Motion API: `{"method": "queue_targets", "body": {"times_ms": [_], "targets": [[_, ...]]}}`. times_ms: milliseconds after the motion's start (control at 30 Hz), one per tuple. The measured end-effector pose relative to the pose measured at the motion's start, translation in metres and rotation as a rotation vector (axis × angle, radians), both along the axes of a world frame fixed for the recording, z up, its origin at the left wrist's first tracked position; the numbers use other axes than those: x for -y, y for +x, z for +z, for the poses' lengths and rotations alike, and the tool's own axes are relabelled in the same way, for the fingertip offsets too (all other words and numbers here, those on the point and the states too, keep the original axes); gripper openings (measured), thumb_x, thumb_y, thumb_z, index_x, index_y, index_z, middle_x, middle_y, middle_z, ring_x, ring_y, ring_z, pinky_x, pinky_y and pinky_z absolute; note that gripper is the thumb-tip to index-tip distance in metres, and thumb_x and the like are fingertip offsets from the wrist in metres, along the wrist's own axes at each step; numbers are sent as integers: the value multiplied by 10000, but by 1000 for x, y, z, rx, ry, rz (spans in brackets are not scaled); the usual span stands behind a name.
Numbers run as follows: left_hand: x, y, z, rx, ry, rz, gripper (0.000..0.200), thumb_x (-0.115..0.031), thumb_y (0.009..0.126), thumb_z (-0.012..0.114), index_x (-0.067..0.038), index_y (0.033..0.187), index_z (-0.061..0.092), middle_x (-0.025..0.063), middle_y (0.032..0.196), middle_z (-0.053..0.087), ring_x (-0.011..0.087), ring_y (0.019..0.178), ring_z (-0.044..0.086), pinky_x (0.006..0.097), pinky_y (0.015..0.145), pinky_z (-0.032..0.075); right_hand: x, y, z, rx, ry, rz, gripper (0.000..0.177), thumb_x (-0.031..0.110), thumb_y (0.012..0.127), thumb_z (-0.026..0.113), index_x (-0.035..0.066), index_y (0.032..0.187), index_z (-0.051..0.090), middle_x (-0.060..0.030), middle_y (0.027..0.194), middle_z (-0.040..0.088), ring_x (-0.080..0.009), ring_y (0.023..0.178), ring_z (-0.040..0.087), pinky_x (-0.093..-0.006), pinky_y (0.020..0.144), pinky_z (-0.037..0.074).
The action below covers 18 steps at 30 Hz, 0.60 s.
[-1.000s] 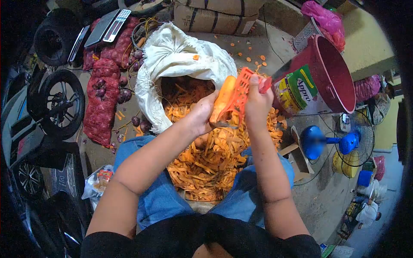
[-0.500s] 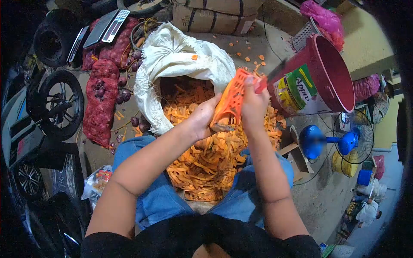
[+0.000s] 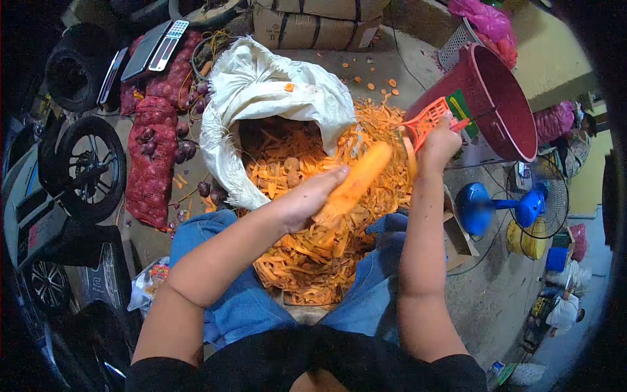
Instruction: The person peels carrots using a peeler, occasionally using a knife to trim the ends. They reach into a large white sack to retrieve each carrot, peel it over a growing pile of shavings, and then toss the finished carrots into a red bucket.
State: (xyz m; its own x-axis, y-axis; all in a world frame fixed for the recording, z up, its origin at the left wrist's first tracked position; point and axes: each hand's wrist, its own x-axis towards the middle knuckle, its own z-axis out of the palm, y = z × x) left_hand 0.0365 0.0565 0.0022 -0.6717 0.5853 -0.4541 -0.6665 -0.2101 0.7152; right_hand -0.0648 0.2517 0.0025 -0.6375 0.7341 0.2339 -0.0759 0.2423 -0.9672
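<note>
My left hand (image 3: 309, 199) is wrapped round the lower part of a thick, peeled-looking carrot (image 3: 363, 176), which points up and to the right. Gripped in my right hand (image 3: 439, 149) is an orange plastic peeler (image 3: 428, 119) with a perforated body, held apart from the carrot. A strip of peel (image 3: 410, 157) hangs at the peeler's lower end. Below both hands spreads a heap of carrot peelings (image 3: 300, 264) between my knees. Behind my left hand, a white woven sack (image 3: 274, 98) lies with its mouth towards me, peelings showing inside.
A large red bucket (image 3: 480, 85) stands tilted in view at the right, close to my right hand. Red net bags of onions (image 3: 153, 170) lie at left beside a motorbike wheel (image 3: 91, 163). A blue fan (image 3: 473, 206) and cardboard boxes (image 3: 320, 29) are further out.
The peeler has come off the carrot and moved right and slightly up with my right hand, towards the bucket. The carrot now shows in full length in my left hand.
</note>
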Motion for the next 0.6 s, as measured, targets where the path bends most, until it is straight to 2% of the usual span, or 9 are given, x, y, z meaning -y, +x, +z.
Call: {"method": "queue_targets", "body": {"times_ms": [33, 67, 100, 167, 200, 267, 367, 533, 600], "targets": [[1, -4, -5, 76, 6, 39, 423, -356, 849, 287, -46, 1117, 386, 81, 975, 522, 148, 813, 536, 272, 700, 439, 2, 1, 1, -31, -141, 47, 217, 192, 801, 458, 1, 698, 473, -25, 599, 486, -106, 511, 421, -292, 483, 341], [4, -7, -8, 205, 48, 59, 415, -365, 843, 295, -53, 1088, 415, 81, 978, 527, 156, 835, 537, 295, 685, 448, 8, 4, 2, -71, -240, 132, 174, 165, 795, 472, 8, 720, 486, 1, 626, 478, -71, 547, 448, -227, 491, 360], [4, -10, -10, 204, 48, 65, 415, -365, 843, 295, -53, 1088, 415, 81, 978, 527, 156, 835, 537, 295, 685, 448, 21, 8, 3, -71, -241, 139, 174, 165, 795, 472, 8, 720, 486, 1, 626, 478, -71, 547, 448, -227, 491, 360], [2, -16, -20, 287, 123, 149, 354, -385, 832, 307, -94, 962, 462, 43, 752, 522, 124, 584, 508, 282, 462, 454, 47, 17, 5, -153, -237, 343, 216, 195, 805, 457, 8, 698, 466, 9, 570, 425, -86, 500, 372, -261, 463, 314], [1, -18, -23, 279, 144, 179, 354, -391, 832, 301, -103, 953, 466, 35, 710, 513, 124, 556, 501, 272, 429, 447, 58, 24, 8, -154, -236, 344, 216, 195, 805, 457, 8, 698, 466, 9, 570, 425, -86, 500, 372, -261, 463, 314], [-1, -18, -17, 294, 138, 200, 355, -388, 834, 294, -99, 944, 467, 34, 701, 511, 124, 554, 501, 265, 420, 443, 75, 38, 11, -96, 194, 432, 219, 199, 809, 453, 9, 702, 465, -5, 553, 413, -87, 503, 362, -258, 461, 311], [-1, -14, -1, 280, 109, 213, 352, -377, 839, 280, -91, 928, 464, 33, 688, 506, 123, 546, 499, 247, 397, 428, 82, 44, 0, -77, 114, 513, 225, 201, 812, 447, 6, 701, 461, -20, 549, 418, -91, 510, 358, -256, 467, 315], [-3, -16, 4, 254, 56, 136, 341, -336, 856, 241, -64, 927, 433, 49, 665, 478, 120, 494, 469, 226, 361, 394, 64, 33, -7, -73, 99, 445, 235, 186, 810, 441, 5, 660, 443, -12, 547, 417, -99, 503, 358, -262, 465, 316], [2, -11, -3, 193, 42, 42, 366, -355, 852, 256, -56, 956, 439, 55, 687, 497, 126, 519, 486, 230, 376, 413, 37, 9, -21, -119, 256, 169, 233, 174, 807, 439, 6, 646, 436, -10, 536, 405, -99, 480, 352, -260, 449, 307]]}}
